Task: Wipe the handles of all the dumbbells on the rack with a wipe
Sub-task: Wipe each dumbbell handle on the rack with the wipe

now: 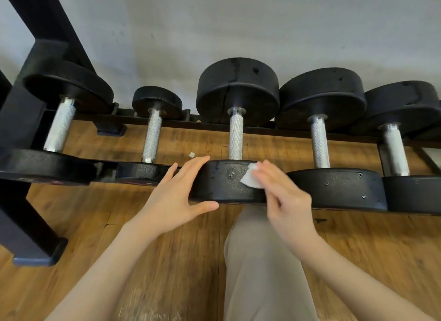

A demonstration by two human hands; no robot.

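From the head camera I look down on a black rack (26, 120) carrying five dumbbells side by side, their knurled silver handles running away from me toward a grey wall (238, 22). The middle dumbbell (229, 179) sits straight ahead, its near weight plate under both of my hands and its handle (236, 136) bare above them. To its left is a smaller dumbbell (152, 134), and past that a larger one (59, 124) beside the rack's upright. To the right come two more – one (319, 141) just beside the middle dumbbell, another (393, 148) at the frame's edge.

My left hand (176, 201) is spread, fingers straight, laid against the left side of the middle dumbbell's near plate with the thumb under its lower edge; it grips nothing. My right hand (284, 196) presses a white wipe (250, 177) against the top right of the same plate, the fingers fairly straight over it – I cannot tell whether they also pinch the wipe. The wipe is on the plate, not on any handle.

A small white scrap (191, 155) lies on the wooden floor (167, 261) beyond my left fingertips. A leg in beige trousers (260, 261) shows between my forearms.
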